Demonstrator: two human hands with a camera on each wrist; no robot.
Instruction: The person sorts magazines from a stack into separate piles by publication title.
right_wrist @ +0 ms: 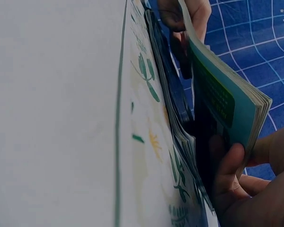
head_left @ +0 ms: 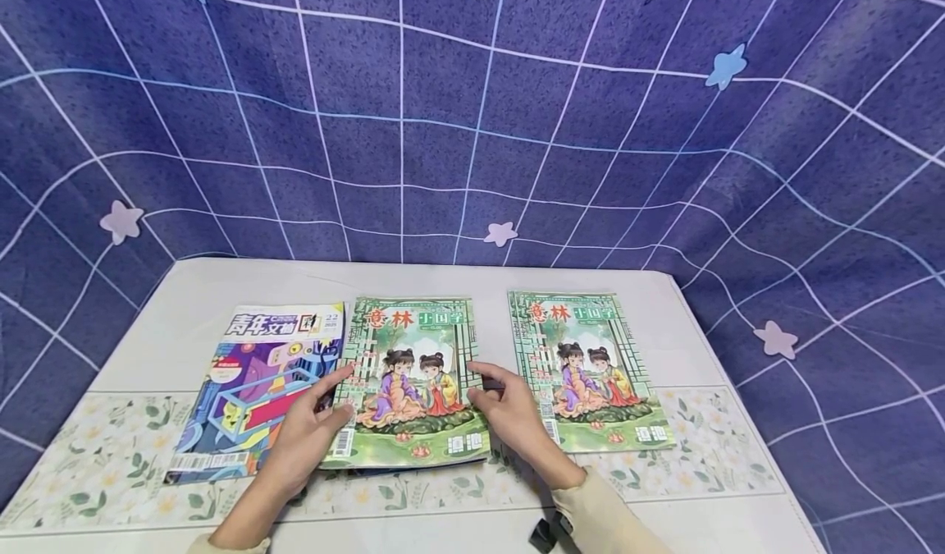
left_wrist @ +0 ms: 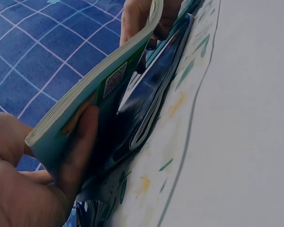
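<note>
In the head view a green magazine (head_left: pixel 413 382) with two cartoon figures is held between both hands, above a dark-covered magazine (left_wrist: pixel 154 85) on the table. My left hand (head_left: pixel 306 431) grips its left edge, and my right hand (head_left: pixel 517 423) grips its right edge. Both wrist views show the green magazine (right_wrist: pixel 222 90) raised and bent, with fingers beneath it. The left hand (left_wrist: pixel 33 179) and the right hand (right_wrist: pixel 255 189) each have thumb and fingers on opposite faces. The lower magazine's cover is mostly hidden.
A colourful magazine (head_left: pixel 258 390) lies at the left, beside the held one. A matching green magazine (head_left: pixel 591 373) lies at the right. A small black object (head_left: pixel 543 535) is near the right sleeve. A blue gridded cloth (head_left: pixel 443 127) hangs behind the white table (head_left: pixel 221 283).
</note>
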